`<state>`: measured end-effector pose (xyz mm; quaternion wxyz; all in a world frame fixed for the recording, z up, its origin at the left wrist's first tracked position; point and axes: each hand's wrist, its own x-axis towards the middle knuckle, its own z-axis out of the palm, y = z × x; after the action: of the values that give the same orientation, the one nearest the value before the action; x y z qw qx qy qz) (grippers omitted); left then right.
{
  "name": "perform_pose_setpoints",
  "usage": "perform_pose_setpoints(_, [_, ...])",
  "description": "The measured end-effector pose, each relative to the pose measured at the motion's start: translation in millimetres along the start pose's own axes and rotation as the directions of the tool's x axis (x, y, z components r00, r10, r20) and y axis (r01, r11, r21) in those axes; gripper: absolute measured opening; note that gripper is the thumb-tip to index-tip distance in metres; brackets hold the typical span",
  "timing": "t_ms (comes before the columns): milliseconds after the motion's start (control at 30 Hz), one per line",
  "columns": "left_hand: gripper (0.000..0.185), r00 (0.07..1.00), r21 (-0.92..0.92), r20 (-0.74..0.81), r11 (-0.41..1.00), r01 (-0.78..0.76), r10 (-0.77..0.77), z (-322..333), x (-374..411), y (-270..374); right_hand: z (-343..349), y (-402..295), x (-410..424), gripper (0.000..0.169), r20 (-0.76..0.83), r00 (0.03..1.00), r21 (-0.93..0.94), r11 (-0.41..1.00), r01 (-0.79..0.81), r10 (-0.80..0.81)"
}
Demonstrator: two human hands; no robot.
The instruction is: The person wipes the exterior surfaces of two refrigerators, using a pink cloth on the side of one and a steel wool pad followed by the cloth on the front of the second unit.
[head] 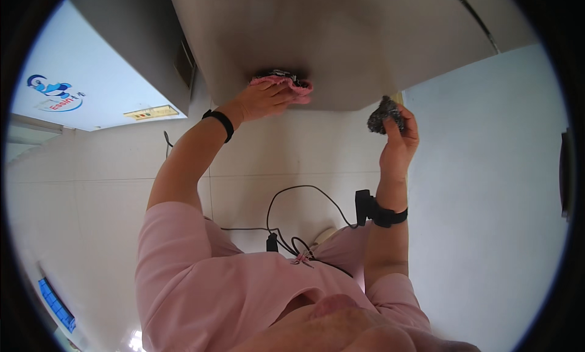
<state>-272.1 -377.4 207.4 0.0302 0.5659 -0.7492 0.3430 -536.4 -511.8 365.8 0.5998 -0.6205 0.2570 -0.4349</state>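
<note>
Under my left hand (267, 98) a pink cloth (299, 98) is pressed to the lower part of a glossy grey-brown appliance panel (338, 46), which looks like a refrigerator door. Just beyond the cloth shows a dark patch with pale bits; whether it is a reflection or part of the cloth I cannot tell. My right hand (402, 132) grips a grey steel wool scrubber (385, 116) between thumb and fingers. It is held at the panel's lower right corner, close to the white wall. Whether scrubber and panel touch is unclear.
To the left stands a white freezer (100, 82) with a penguin logo and a yellowish control strip (151, 112). A pale wall (480, 169) rises along the right. Black cables (292, 186) loop above the tiled floor (256, 155) by my legs. A blue object (56, 304) lies far lower left.
</note>
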Motion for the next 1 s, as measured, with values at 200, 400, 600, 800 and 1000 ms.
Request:
perform_pose_setpoints(200, [0.025, 0.875, -0.126, 0.478, 0.992, -0.024, 0.082, 59.9, -44.5, 29.7, -7.4, 4.6, 0.6, 0.028, 0.004, 0.999, -0.055, 0.998, 0.042, -0.042])
perform_pose_setpoints(400, [0.017, 0.867, -0.182, 0.457, 0.975, -0.127, 0.198, 54.8, -73.3, 4.6, -18.4, 16.5, 3.9, 0.030, -0.004, 1.000, -0.091, 0.996, 0.009, -0.009])
perform_pose_setpoints(600, [0.027, 0.990, 0.156, -0.135, 0.986, 0.050, -0.028, -64.4, -11.7, -64.8, -26.0, 21.7, 6.7, 0.029, -0.013, 0.999, -0.033, 0.999, 0.032, -0.033])
perform_pose_setpoints(800, [0.036, 0.867, 0.025, -0.431, 0.957, 0.289, -0.251, -138.2, 16.6, -103.1, -24.6, 20.7, 4.1, 0.028, -0.024, 0.999, -0.012, 0.999, 0.031, -0.031])
perform_pose_setpoints(1000, [0.031, 0.978, 0.026, -0.203, 0.998, 0.051, -0.045, 1.7, -45.4, -31.5, -12.2, 11.8, 2.3, 0.027, -0.003, 1.000, -0.047, 0.999, 0.005, -0.005])
